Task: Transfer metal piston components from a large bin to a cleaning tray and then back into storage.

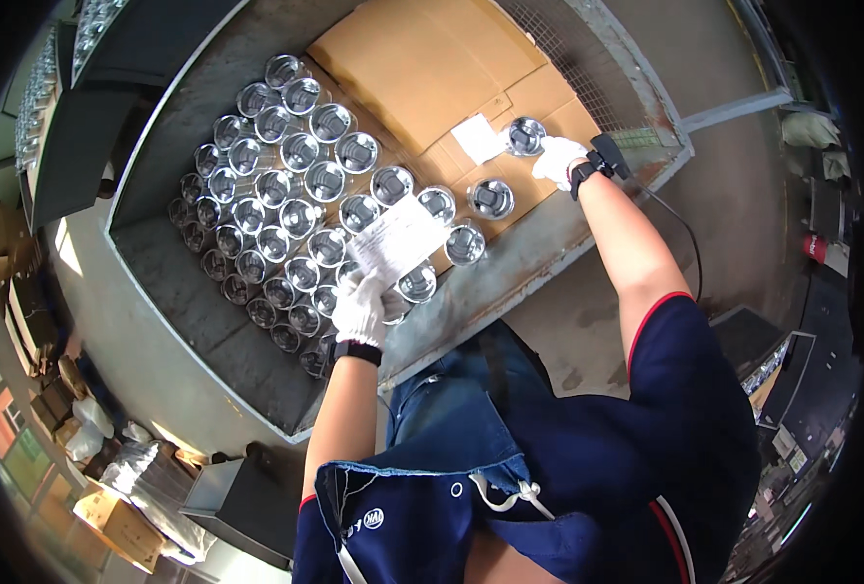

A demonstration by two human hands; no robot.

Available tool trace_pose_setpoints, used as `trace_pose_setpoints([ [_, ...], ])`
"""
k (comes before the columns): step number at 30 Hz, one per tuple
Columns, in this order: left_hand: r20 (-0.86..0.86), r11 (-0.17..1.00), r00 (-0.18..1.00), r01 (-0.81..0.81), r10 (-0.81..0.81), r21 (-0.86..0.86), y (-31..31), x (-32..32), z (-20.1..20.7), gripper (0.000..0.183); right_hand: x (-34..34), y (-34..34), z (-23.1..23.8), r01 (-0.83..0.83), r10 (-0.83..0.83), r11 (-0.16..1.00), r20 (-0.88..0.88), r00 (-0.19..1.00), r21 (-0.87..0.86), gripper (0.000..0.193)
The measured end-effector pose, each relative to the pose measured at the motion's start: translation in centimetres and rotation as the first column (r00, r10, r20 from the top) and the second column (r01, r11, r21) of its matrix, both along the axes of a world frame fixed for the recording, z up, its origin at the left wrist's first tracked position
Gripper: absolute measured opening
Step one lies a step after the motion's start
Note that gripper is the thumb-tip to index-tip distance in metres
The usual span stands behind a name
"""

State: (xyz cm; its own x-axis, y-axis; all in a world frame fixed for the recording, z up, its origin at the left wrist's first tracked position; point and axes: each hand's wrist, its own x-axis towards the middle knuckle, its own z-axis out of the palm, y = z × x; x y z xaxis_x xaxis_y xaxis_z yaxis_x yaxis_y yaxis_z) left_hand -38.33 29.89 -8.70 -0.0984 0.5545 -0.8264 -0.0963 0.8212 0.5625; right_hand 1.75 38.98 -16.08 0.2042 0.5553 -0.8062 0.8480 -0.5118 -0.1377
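My left hand (360, 310) grips a paper (396, 239) over the cups (286, 185); my right hand (556, 159) clasps one cup (525, 135) above the cardboard (432, 68).

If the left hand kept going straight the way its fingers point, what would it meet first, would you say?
The left hand already holds a white paper sheet; beyond that, probably the shiny metal cups standing in rows on the tray, though depth is unclear.
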Motion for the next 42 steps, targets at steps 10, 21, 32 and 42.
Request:
trace_pose_setpoints([
  [10, 0.047, 0.965, 0.964, 0.263, -0.263, 0.016, 10.1, 9.7, -6.4, 0.025, -0.6, 0.6, -9.4, 0.092, -0.091, 0.993, -0.008, 0.996, 0.075, 0.054],
  [21, 0.234, 0.909, 0.896, 0.408, -0.379, -0.089, 6.9, 7.1, -6.0, 0.036, 5.5, -0.1, -15.0, 0.453, -0.422, 0.878, -0.199, 0.884, 0.152, 0.027],
  [32, 0.092, 0.969, 0.996, 0.007, 0.017, -0.248, -5.0, 0.2, 0.6, 0.038, -2.0, 2.4, -10.6, 0.184, -0.212, 0.951, 0.093, 0.973, 0.248, 0.047],
  [42, 0.079, 0.986, 0.989, -0.136, 0.129, 0.098, -13.4, -5.6, 8.5, 0.047, -16.3, -2.7, 4.1, -0.262, 0.359, 0.886, -0.21, 0.909, 0.382, 0.026],
])
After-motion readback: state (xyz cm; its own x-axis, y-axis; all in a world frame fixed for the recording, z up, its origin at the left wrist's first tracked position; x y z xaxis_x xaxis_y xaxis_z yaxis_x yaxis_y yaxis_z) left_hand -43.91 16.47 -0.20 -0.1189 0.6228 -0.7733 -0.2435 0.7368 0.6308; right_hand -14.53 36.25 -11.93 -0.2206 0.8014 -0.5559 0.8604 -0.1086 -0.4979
